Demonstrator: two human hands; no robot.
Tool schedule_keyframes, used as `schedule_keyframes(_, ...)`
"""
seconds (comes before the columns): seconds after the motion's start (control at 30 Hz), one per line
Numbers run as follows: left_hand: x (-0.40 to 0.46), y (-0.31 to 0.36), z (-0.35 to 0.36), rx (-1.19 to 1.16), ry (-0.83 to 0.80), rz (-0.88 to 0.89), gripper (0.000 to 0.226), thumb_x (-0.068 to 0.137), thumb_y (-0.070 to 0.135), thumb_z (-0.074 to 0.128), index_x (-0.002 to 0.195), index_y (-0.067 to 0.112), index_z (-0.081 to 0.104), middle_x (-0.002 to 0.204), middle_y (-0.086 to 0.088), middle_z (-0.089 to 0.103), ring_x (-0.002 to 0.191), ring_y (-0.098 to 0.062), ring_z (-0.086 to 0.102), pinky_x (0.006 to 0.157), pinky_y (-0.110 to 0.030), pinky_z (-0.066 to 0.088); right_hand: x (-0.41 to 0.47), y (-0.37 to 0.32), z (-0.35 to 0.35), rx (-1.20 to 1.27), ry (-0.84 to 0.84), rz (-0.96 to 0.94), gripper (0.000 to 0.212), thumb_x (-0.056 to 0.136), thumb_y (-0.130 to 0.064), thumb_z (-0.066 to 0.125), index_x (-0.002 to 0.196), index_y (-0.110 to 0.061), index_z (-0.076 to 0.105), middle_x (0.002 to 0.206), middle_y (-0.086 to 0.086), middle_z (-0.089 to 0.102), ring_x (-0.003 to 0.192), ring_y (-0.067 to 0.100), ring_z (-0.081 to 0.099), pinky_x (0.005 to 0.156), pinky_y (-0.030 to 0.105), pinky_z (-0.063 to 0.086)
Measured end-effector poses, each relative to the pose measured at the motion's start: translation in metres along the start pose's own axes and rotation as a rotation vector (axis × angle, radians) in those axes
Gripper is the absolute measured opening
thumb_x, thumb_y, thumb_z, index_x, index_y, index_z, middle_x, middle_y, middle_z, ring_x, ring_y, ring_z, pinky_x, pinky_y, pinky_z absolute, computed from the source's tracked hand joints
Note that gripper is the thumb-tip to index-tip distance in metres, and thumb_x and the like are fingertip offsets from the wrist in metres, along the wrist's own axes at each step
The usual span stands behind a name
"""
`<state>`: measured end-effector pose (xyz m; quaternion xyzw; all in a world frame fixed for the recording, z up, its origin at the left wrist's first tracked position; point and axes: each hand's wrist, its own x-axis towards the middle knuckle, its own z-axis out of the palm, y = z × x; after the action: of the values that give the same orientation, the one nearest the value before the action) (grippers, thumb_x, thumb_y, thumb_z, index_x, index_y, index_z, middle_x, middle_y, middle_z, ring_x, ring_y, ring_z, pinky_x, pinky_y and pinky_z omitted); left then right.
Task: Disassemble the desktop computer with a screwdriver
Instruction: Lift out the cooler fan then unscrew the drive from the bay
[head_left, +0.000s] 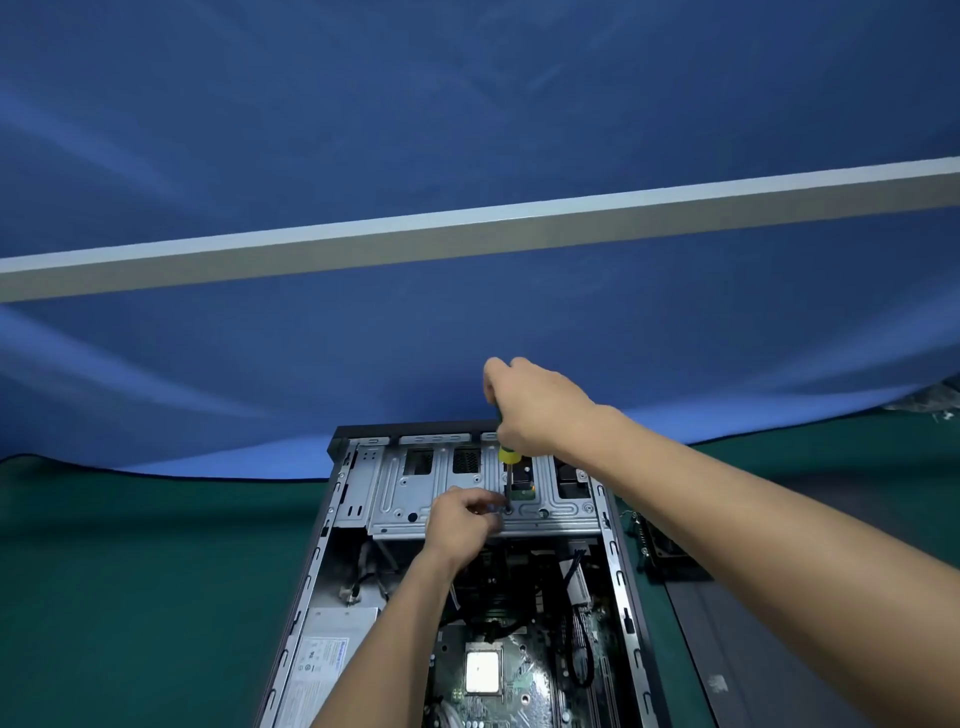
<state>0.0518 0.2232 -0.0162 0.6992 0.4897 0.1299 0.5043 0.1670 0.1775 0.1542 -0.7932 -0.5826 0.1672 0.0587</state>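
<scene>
We see right hand (535, 405) clenched round screwdriver (509, 467) handle, shaft upright, tip on drive cage (467, 499) at far end of open desktop computer (467, 587). Left hand (460, 525) just beside tip, fingers curled, pinching at cage; whether it holds anything, we cannot tell.

One open grey metal desktop computer case (618, 582), one yellow-and-green-handled screwdriver (509, 457), one grey flat side panel (727, 649), and two bare hands: left hand (460, 525), right hand (535, 405).
</scene>
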Motion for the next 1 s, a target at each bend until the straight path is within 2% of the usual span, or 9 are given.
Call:
schedule_keyframes(0.1,0.001,0.0,0.0,0.012,-0.012,-0.009,0.024,0.076,0.002,0.071,0.095,0.016,0.073,0.11,-0.01,0.063,0.099,-0.023,0.061,0.092,-0.037,0.05,-0.002,-0.001,0.003,-0.073,0.107,0.038,0.025,0.095,-0.032,0.05,0.092,-0.011,0.038,0.088,0.007,0.048,0.078,0.029,0.047,0.059,0.032,0.031)
schedule_keyframes(0.23,0.003,0.0,0.002,0.058,-0.02,-0.009,0.021,0.077,0.006,0.072,0.095,0.016,0.075,0.11,-0.007,0.063,0.101,-0.023,0.06,0.092,-0.038,0.049,0.002,0.001,0.004,0.074,0.056,0.032,0.017,0.091,-0.02,0.051,0.103,-0.011,0.043,0.105,0.006,0.048,0.084,0.029,0.048,0.063,0.033,0.033)
schedule_keyframes(0.33,0.003,0.0,0.002,0.057,-0.017,-0.021,0.019,0.077,0.005,0.072,0.091,0.016,0.075,0.109,-0.007,0.062,0.1,-0.023,0.061,0.092,-0.038,0.05,0.0,0.0,0.009,-0.08,0.16,0.052,0.029,0.094,-0.041,0.048,0.091,-0.013,0.042,0.089,0.004,0.055,0.074,0.027,0.046,0.057,0.031,0.029)
schedule_keyframes(0.4,0.004,0.0,0.002,0.05,-0.021,-0.015,0.018,0.077,0.004,0.072,0.089,0.017,0.075,0.108,-0.01,0.06,0.098,-0.026,0.061,0.089,-0.039,0.051,0.0,-0.002,0.013,-0.051,0.215,0.034,0.022,0.098,-0.032,0.042,0.093,-0.011,0.044,0.094,0.007,0.056,0.072,0.029,0.045,0.056,0.031,0.028)
schedule_keyframes(0.5,0.004,0.001,0.002,0.067,-0.031,0.013,0.017,0.077,0.003,0.072,0.088,0.016,0.075,0.108,-0.013,0.062,0.099,-0.029,0.06,0.087,-0.041,0.051,0.0,-0.004,0.007,0.128,0.1,0.023,0.019,0.091,-0.017,0.048,0.107,-0.011,0.041,0.104,0.005,0.05,0.079,0.027,0.048,0.055,0.031,0.029)
schedule_keyframes(0.63,0.004,0.0,0.002,0.037,-0.033,-0.028,0.021,0.076,-0.001,0.07,0.088,0.016,0.074,0.107,-0.008,0.065,0.1,-0.023,0.061,0.088,-0.038,0.052,0.0,-0.006,0.006,-0.072,0.146,0.05,0.028,0.097,-0.04,0.043,0.094,-0.013,0.04,0.089,0.005,0.054,0.075,0.027,0.045,0.059,0.031,0.031)
schedule_keyframes(0.8,0.003,0.001,0.001,0.069,-0.034,0.003,0.024,0.076,0.0,0.07,0.086,0.021,0.074,0.11,-0.009,0.063,0.103,-0.024,0.058,0.091,-0.038,0.05,0.002,-0.007,-0.004,0.142,-0.055,0.069,0.03,0.091,-0.023,0.05,0.117,-0.011,0.042,0.112,0.006,0.045,0.092,0.027,0.047,0.07,0.034,0.036)
schedule_keyframes(0.93,0.004,0.001,0.003,0.099,-0.007,-0.006,0.024,0.076,0.005,0.073,0.08,0.028,0.072,0.106,-0.003,0.064,0.103,-0.021,0.058,0.092,-0.035,0.049,-0.001,-0.005,0.004,-0.032,0.103,0.129,0.027,0.095,-0.038,0.046,0.1,-0.011,0.04,0.092,0.003,0.051,0.081,0.027,0.047,0.064,0.033,0.035)
schedule_keyframes(1.0,0.003,0.002,0.003,0.133,0.006,-0.002,0.021,0.075,0.009,0.074,0.082,0.03,0.073,0.099,0.001,0.061,0.102,-0.021,0.057,0.091,-0.034,0.049,0.001,-0.004,0.007,-0.012,0.144,0.115,0.019,0.097,-0.028,0.043,0.1,-0.01,0.039,0.097,0.006,0.052,0.078,0.029,0.046,0.062,0.033,0.034)
